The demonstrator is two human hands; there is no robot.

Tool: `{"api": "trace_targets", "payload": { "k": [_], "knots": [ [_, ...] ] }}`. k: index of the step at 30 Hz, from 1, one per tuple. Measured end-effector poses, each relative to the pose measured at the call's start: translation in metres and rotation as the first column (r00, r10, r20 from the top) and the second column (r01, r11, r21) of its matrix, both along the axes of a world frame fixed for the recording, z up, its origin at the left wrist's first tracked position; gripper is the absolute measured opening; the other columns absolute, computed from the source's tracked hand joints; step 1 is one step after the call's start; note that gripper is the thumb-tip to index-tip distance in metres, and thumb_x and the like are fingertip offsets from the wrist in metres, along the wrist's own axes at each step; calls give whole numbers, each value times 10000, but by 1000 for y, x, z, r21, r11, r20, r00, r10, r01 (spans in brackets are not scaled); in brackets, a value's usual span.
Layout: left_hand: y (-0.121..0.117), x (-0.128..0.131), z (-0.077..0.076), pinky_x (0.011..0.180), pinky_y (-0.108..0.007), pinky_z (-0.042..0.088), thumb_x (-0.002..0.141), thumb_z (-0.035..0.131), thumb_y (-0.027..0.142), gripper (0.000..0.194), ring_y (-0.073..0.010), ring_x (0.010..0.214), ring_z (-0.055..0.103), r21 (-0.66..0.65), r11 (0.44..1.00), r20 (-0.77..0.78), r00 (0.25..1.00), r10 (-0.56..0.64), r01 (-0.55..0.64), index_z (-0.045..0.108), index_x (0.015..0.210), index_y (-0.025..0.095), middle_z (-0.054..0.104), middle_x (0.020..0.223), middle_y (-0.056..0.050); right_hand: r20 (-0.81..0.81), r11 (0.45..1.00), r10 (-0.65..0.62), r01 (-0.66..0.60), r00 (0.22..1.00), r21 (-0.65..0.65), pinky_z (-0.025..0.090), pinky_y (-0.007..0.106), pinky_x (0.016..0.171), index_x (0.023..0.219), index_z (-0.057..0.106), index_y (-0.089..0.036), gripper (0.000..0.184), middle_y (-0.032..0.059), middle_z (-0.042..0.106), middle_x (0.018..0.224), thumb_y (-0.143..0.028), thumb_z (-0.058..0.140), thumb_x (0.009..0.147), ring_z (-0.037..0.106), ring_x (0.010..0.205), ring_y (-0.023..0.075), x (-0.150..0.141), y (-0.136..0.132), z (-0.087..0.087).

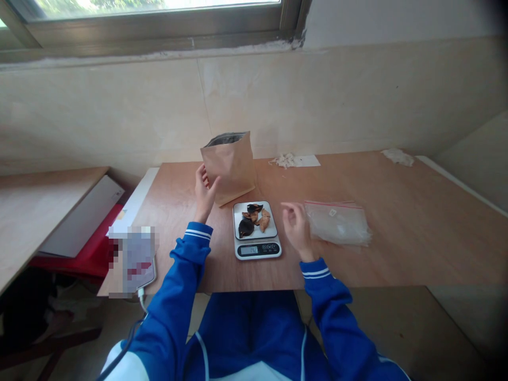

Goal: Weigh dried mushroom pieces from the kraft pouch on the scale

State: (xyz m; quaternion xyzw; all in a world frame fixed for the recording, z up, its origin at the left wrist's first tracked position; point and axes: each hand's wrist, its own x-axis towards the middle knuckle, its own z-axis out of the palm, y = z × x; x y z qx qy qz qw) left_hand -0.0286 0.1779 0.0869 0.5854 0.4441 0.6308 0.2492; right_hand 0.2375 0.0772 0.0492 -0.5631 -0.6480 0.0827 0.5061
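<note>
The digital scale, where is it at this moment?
In the head view, the digital scale sits near the table's front edge, between the left hand and the right hand, just in front of the brown paper bag.

Daylight from the window (151, 6) leaves the room softly dim, with slight blur and darkened right corners.
</note>
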Motion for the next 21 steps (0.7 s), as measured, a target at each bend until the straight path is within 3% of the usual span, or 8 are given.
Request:
{"api": "trace_targets", "payload": {
  "k": [3, 5, 8, 11, 14, 16, 18, 21],
  "knots": [
    [-2, -1, 4, 935, -338, 499, 839, 618, 386, 419, -205, 1108, 599, 7, 1000, -10, 1000, -8, 9, 509, 1205, 215, 583, 1239, -101, 154, 976, 101, -129, 983, 177, 414, 443, 1052, 1371, 439, -187, 423, 129, 477, 1367, -246, 412, 954, 428, 1301, 243, -23, 18, 62],
    [-7, 0, 2, 941, -342, 498, 849, 595, 377, 350, -200, 1098, 600, -8, 1000, -30, 1000, -4, 4, 539, 1154, 214, 600, 1211, -86, 288, 961, 135, -196, 948, 194, 313, 486, 1137, 1440, 357, -205, 491, 108, 365, 1476, -203, 403, 951, 315, 1393, 249, -39, 36, 98],
    [-19, 2, 0, 957, -354, 493, 854, 581, 366, 299, -203, 1104, 591, -22, 1000, -47, 999, 10, -11, 560, 1110, 212, 611, 1178, -83, 462, 954, 182, -269, 868, 129, 262, 523, 1161, 1364, 463, -186, 427, 100, 358, 1475, -162, 424, 939, 251, 1427, 273, -58, 59, 124],
    [-37, 6, 10, 963, -366, 490, 857, 578, 387, 310, -221, 1120, 587, -31, 998, -4, 999, -51, 51, 571, 1108, 206, 616, 1172, -91, 521, 964, 161, -247, 838, 100, 284, 509, 1151, 1189, 602, -156, 294, 124, 508, 1316, -160, 426, 954, 330, 1378, 280, -67, 62, 117],
    [-65, 11, 35, 996, -395, 471, 925, 447, 421, 338, -239, 1166, 573, -67, 984, 9, 986, -167, 167, 595, 1153, 220, 620, 1215, -85, 555, 970, 138, -225, 820, 91, 310, 446, 1139, 1084, 665, -187, 271, 89, 624, 1074, -172, 415, 979, 481, 1232, 245, -66, 40, 95],
    [-83, 15, 53, 1020, -401, 455, 942, 422, 420, 360, -242, 1213, 546, -104, 973, -89, 972, -216, 207, 592, 1204, 241, 595, 1279, -80, 588, 968, 147, -238, 795, 80, 317, 409, 1132, 1076, 683, -220, 290, 59, 655, 990, -160, 414, 985, 547, 1121, 214, -63, 19, 82],
    [-96, 19, 66, 1038, -409, 440, 876, 576, 380, 343, -254, 1194, 559, -148, 957, -296, 912, -283, 249, 621, 1194, 257, 610, 1264, -73, 607, 966, 164, -251, 778, 60, 348, 385, 1101, 1083, 692, -237, 307, 50, 675, 980, -152, 413, 988, 576, 1052, 198, -61, 0, 72],
    [-104, 22, 71, 937, -417, 498, 828, 631, 244, 278, -266, 1041, 641, -188, 978, -478, 862, -169, 87, 686, 1097, 287, 686, 1125, -54, 625, 957, 228, -291, 746, -1, 445, 357, 977, 1129, 684, -243, 305, 50, 691, 1040, -155, 430, 986, 596, 1017, 205, -61, -22, 66]
  ]
}}
